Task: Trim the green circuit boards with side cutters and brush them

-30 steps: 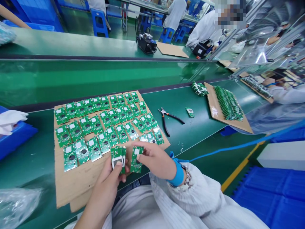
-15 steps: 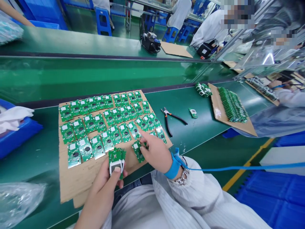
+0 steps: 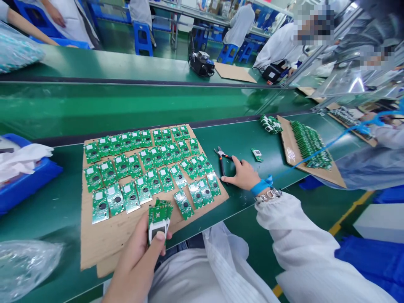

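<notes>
And the right hand [image 3: 243, 174] is away, its circuit board [image 3: 183, 205] now lying at four o'clock on the cardboard [image 3: 107, 248]; out it swings toward two o'clock, reaching the pliers [image 3: 222, 155], though actual contact is hard to judge; blue cord [image 3: 362, 127] rises, and a co-worker's hand [image 3: 57, 17] appears at ten
</notes>
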Tool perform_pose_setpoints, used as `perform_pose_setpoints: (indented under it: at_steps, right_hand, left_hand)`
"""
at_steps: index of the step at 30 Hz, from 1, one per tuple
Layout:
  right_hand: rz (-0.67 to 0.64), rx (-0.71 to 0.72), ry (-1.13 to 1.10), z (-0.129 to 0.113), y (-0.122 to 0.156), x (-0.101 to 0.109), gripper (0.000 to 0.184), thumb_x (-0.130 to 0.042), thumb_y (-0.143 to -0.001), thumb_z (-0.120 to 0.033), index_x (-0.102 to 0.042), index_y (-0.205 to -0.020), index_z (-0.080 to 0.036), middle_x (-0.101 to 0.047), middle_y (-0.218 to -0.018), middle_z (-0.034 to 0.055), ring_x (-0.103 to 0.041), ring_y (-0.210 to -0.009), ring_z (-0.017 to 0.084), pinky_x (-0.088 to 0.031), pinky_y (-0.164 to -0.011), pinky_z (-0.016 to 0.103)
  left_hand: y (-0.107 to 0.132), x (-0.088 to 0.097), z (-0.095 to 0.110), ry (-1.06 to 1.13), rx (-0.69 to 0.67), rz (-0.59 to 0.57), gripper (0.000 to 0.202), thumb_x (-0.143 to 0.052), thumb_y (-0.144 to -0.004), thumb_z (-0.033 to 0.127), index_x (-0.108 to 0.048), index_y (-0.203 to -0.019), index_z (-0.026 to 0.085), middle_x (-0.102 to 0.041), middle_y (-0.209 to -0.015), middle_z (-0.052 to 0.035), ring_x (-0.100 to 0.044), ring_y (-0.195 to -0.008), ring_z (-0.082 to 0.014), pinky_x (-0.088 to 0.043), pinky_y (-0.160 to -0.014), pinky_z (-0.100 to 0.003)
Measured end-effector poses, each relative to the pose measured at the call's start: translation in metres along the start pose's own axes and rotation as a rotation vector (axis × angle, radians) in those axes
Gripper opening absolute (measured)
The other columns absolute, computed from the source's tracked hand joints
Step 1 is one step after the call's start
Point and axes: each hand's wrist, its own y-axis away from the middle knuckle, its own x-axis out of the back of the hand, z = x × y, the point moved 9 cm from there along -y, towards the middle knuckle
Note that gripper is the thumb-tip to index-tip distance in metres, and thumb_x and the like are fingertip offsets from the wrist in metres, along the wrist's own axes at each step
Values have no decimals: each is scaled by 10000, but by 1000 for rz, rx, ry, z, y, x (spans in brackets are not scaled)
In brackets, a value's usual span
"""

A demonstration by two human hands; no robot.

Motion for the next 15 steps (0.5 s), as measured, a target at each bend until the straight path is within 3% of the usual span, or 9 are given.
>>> perform_pose_setpoints:
  at_steps: [5, 10, 15]
  right_hand:
    - [-59, 70, 54, -12, 4, -2, 882, -652, -719, -487, -300, -1444, -127, -525, -1199, 249, -512, -1112, 392, -409, -869, 458]
    - [-74, 101, 41, -20, 1, 9, 700, -573, -762, -306, -370, -1386, -62, -569, -1133, 228, -565, -1032, 320, -406, -883, 396]
    - [-116, 215, -65, -31, 16, 26, 712, -595, -699, -508, -465, -1306, -159, -616, -993, 180, -606, -894, 317, -449, -798, 436]
  left_hand:
    - [7, 3, 15, -64, -75, 37, 427, -607, -782, 529, -619, -1081, 225, -670, -901, -61, -558, -694, -205, -434, -642, -301]
    - [10, 15, 19, -61, -171, 130, 480, -680, -741, 456, -627, -1153, 216, -672, -1062, -118, -585, -998, -313, -485, -717, -336]
    - [11, 26, 6, -26, -129, 88, 519, -651, -779, 430, -573, -1242, 210, -639, -1143, -136, -573, -1035, -319, -495, -700, -338]
